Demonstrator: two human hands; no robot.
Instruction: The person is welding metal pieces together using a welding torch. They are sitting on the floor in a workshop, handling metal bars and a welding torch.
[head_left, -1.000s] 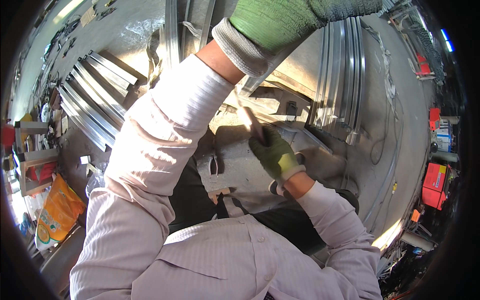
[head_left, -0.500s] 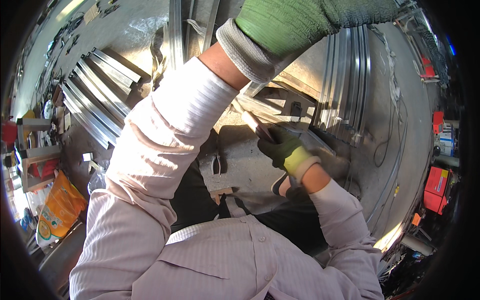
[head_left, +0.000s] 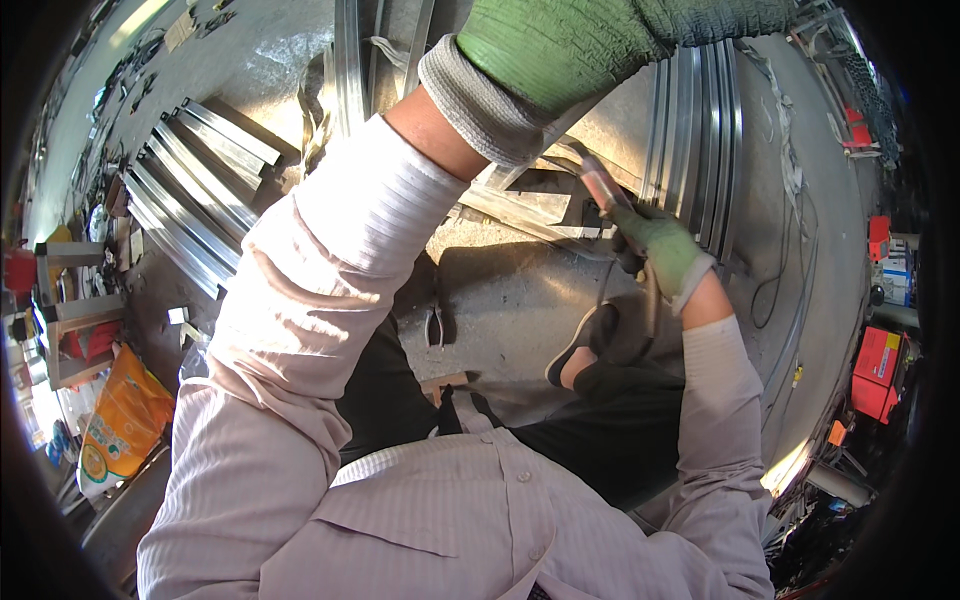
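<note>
My left hand (head_left: 570, 50), in a green glove with a grey cuff, is raised close across the top of the head view. Its fingers reach right and are partly cut off, so whether they hold anything is hidden. To the right, my gloved right hand (head_left: 660, 245) is closed round a welding torch (head_left: 604, 188) with a pinkish barrel and a dark tip. The torch points up and left, and a dark cable (head_left: 654, 305) hangs beneath the hand. Beside its tip lie flat metal pieces (head_left: 520, 207), partly covered by my left forearm. Pliers (head_left: 435, 325) rest on the floor.
Shiny metal channels lie in a left stack (head_left: 190, 190) and a right stack (head_left: 695, 150). A small wooden piece (head_left: 447, 383) is between my legs. An orange bag (head_left: 125, 415) stands at the left, a red case (head_left: 876, 373) at the right. Cables (head_left: 800, 310) trail along the floor.
My right hand has moved right and slightly up with the torch, uncovering my shoe and the hanging cable. My left hand has barely shifted.
</note>
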